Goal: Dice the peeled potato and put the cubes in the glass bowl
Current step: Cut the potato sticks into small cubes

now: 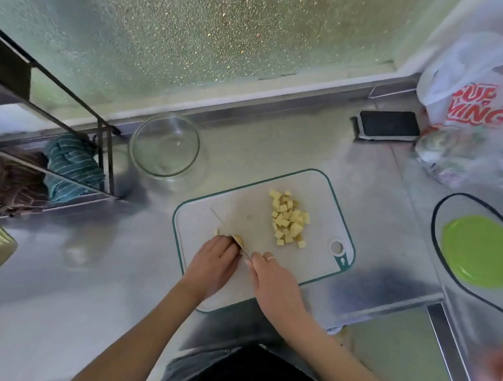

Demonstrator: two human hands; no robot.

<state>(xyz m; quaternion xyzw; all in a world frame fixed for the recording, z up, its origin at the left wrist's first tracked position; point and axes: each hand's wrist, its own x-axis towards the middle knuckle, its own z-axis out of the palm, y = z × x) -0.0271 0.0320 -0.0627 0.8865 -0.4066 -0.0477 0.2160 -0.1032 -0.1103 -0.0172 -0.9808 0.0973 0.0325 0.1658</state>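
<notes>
soft, even daylight with a greenish cast; the steel counter [276, 145] shows dull glare patches and dark smeared reflections. wide-angle bending curves the edges. the whole frame is slightly soft, and the right margin around the plastic bag [476, 94] smears into blur.

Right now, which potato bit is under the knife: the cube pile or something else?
The uncut yellow potato chunk at the white cutting board's left, held by the left hand. The cube pile lies apart, right of the blade.

A steel counter [276, 139] carries it all. On it sit a cutting board [313, 269], a glass bowl [141, 155], a phone [389, 124] and a plastic bag [476, 94].
</notes>
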